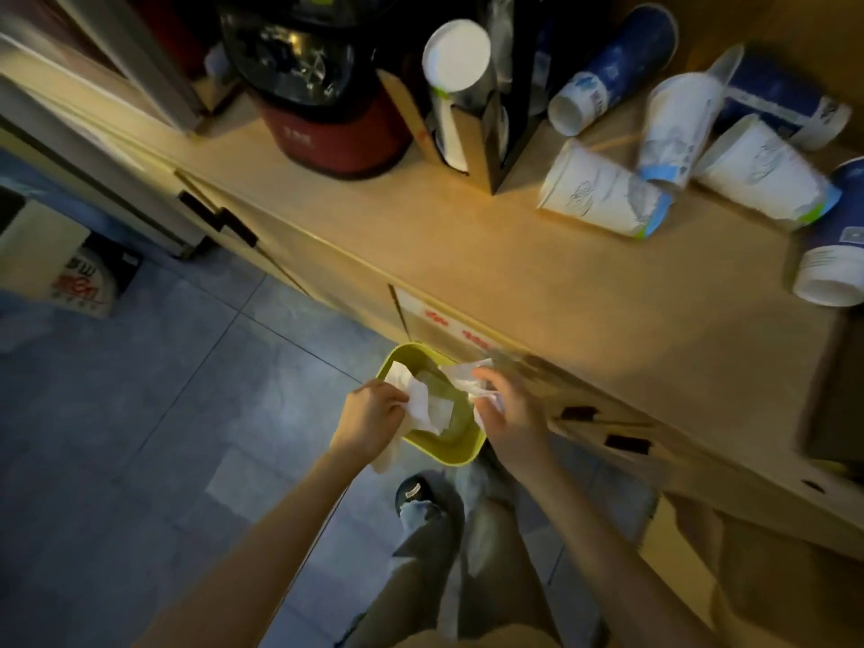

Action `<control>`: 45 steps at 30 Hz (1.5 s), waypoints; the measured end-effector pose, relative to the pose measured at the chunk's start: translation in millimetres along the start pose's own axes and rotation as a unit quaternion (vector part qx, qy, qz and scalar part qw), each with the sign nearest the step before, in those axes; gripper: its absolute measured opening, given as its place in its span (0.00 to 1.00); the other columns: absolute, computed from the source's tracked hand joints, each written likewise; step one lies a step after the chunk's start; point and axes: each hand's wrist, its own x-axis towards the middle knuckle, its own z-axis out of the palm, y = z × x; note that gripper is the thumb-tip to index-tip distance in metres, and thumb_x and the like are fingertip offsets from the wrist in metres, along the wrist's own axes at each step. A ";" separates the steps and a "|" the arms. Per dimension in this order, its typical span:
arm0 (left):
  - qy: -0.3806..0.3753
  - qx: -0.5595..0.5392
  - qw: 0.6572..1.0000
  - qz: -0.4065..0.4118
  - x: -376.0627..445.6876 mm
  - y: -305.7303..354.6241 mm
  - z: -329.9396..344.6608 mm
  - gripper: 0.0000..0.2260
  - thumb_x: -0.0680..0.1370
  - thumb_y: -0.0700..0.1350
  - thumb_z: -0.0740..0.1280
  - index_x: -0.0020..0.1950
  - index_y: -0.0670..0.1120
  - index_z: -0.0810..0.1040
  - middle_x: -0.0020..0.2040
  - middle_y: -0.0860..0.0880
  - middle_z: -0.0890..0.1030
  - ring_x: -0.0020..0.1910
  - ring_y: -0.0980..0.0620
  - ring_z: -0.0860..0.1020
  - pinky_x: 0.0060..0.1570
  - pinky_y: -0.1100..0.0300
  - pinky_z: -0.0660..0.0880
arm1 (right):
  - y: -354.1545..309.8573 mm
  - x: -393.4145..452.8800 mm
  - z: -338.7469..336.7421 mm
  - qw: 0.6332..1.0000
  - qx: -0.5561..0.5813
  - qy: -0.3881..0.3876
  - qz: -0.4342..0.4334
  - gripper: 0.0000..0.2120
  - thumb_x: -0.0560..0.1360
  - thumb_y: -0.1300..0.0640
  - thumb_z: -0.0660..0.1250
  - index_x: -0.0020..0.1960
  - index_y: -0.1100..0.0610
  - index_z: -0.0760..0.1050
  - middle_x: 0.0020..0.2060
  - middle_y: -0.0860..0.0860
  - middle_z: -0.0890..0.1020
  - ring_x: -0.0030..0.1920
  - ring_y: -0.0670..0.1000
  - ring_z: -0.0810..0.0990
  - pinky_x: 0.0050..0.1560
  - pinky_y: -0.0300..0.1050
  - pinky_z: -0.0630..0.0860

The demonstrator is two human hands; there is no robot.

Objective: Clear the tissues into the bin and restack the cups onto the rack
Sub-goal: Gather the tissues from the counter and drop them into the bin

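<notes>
A yellow-green bin (pixel 456 453) stands on the floor against the cabinet front. My left hand (pixel 369 416) is over its left rim, shut on white tissues (pixel 421 402) that hang into the bin. My right hand (pixel 507 406) is over the right rim, shut on a crumpled white tissue (pixel 467 374). On the wooden counter (pixel 514 273) several paper cups lie tipped over, white ones (pixel 603 194) and blue ones (pixel 612 67). The dark cup rack (pixel 495 133) stands upright at the back with a white stack of cups (pixel 456 58) in it.
A red and black appliance (pixel 322 100) sits on the counter left of the rack. A blue cup (pixel 837 254) lies near the right edge. A white box (pixel 51 259) stands on the tiled floor at the left. My leg and shoe (pixel 416 495) are just below the bin.
</notes>
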 end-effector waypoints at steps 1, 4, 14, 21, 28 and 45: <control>-0.007 -0.005 1.000 -0.011 2.1 -7.3 2.3 0.11 0.74 0.36 0.62 0.52 0.40 0.81 0.57 0.40 0.80 0.54 0.43 0.77 0.52 0.58 0.71 | 8.0 -1.3 11.0 1.000 -0.024 -0.017 0.006 0.14 0.75 0.60 0.58 0.58 0.60 0.75 0.55 0.57 0.79 0.54 0.53 0.76 0.56 0.40 0.71; -0.034 -0.013 0.999 -0.038 14.0 -27.5 15.5 0.12 0.74 0.37 0.62 0.55 0.40 0.80 0.60 0.40 0.78 0.59 0.43 0.75 0.57 0.58 0.69 | 34.6 4.8 39.4 0.992 -0.118 -0.052 0.011 0.12 0.77 0.60 0.59 0.57 0.57 0.77 0.56 0.57 0.79 0.56 0.54 0.74 0.54 0.44 0.72; -0.049 0.026 0.995 -0.082 89.2 -125.3 134.3 0.12 0.75 0.42 0.65 0.57 0.43 0.79 0.60 0.43 0.77 0.54 0.46 0.77 0.54 0.62 0.70 | 176.0 65.9 141.3 0.979 -0.142 -0.115 0.088 0.10 0.76 0.67 0.60 0.52 0.59 0.77 0.59 0.58 0.76 0.60 0.56 0.75 0.57 0.44 0.73; -0.018 0.004 0.995 -0.093 156.6 -176.5 219.2 0.12 0.76 0.38 0.63 0.58 0.42 0.79 0.60 0.42 0.76 0.53 0.45 0.78 0.52 0.60 0.74 | 283.8 94.4 211.3 0.972 -0.158 -0.141 0.106 0.11 0.76 0.67 0.59 0.56 0.61 0.76 0.60 0.59 0.74 0.60 0.56 0.74 0.60 0.44 0.72; -0.098 0.035 0.987 -0.125 198.4 -201.9 271.9 0.11 0.77 0.40 0.61 0.59 0.42 0.74 0.60 0.41 0.74 0.54 0.48 0.77 0.58 0.57 0.75 | 337.5 118.5 243.8 0.961 -0.147 -0.184 0.147 0.16 0.77 0.61 0.59 0.64 0.57 0.68 0.64 0.56 0.73 0.61 0.52 0.74 0.52 0.37 0.70; -0.173 0.021 0.983 -0.062 121.8 -98.9 126.8 0.14 0.78 0.45 0.57 0.51 0.38 0.77 0.51 0.37 0.80 0.51 0.42 0.77 0.50 0.51 0.73 | 148.9 101.7 136.1 0.970 -0.145 -0.165 0.105 0.14 0.78 0.58 0.56 0.61 0.60 0.69 0.53 0.62 0.80 0.54 0.61 0.77 0.52 0.52 0.73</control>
